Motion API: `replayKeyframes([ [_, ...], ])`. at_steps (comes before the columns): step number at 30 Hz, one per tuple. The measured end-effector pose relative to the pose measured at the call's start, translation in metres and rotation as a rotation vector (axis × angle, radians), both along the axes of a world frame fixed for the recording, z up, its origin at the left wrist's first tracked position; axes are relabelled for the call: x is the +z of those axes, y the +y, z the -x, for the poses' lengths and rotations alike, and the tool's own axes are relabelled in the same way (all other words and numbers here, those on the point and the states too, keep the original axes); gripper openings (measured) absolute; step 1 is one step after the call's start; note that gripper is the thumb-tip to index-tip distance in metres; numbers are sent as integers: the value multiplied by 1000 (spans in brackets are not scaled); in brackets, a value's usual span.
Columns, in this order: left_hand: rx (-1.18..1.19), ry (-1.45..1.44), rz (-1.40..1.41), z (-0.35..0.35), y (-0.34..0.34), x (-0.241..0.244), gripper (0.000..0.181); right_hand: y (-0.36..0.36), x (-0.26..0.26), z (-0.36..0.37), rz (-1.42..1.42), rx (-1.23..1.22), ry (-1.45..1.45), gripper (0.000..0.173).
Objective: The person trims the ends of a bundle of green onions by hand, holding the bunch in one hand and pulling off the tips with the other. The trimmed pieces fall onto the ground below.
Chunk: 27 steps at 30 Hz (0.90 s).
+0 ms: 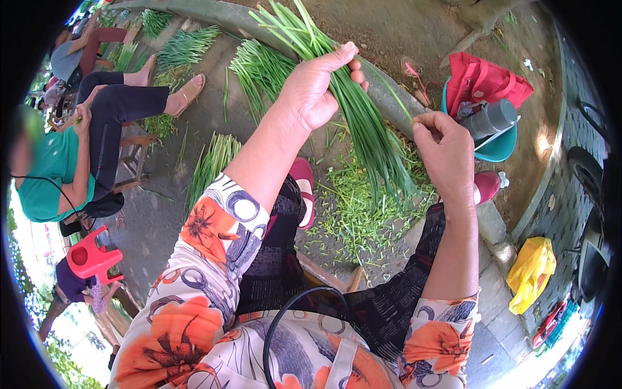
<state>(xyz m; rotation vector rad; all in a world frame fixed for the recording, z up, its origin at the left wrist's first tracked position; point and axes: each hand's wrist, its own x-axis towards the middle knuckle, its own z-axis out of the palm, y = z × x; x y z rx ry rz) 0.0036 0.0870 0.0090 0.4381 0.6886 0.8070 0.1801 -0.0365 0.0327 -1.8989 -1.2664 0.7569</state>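
A thick bunch of long green stalks (pixel 367 131), like garlic chives, is gripped around its upper part by my left hand (pixel 318 85). The pale cut ends stick out past the thumb, while the darker leaves hang toward my lap. One thin stalk (pixel 391 92) stretches away from the bunch, its tip pinched between thumb and forefinger of my right hand (pixel 444 150). Below the bunch, short chopped green bits (pixel 364 223) are scattered over the ground between my feet. Beside my left forearm lies another bundle of stalks (pixel 214 160), and a larger pile (pixel 265 70) rests farther out by the kerb.
A teal bucket (pixel 500 146) holds a red bag (pixel 481 85) and a grey flask (pixel 493 119) at the right. A yellow bag (pixel 532 274) lies lower right. A person in green (pixel 63 175) sits at left, near a red plastic stool (pixel 95 255). The stone kerb (pixel 388 87) curves across.
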Motion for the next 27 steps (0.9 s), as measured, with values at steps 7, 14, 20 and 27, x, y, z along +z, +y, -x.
replayKeyframes([
  [7,2,31,-13,0,0,0,19,1,-3,5,-1,0,-22,17],
  [14,0,1,-45,-3,-1,2,17,2,-2,4,1,-48,-25,17],
  [20,-26,-71,-34,-6,-4,0,16,5,-8,-4,-55,-172,121,18],
  [27,190,-105,93,1,14,-9,15,5,-5,-19,-125,-337,304,19],
])
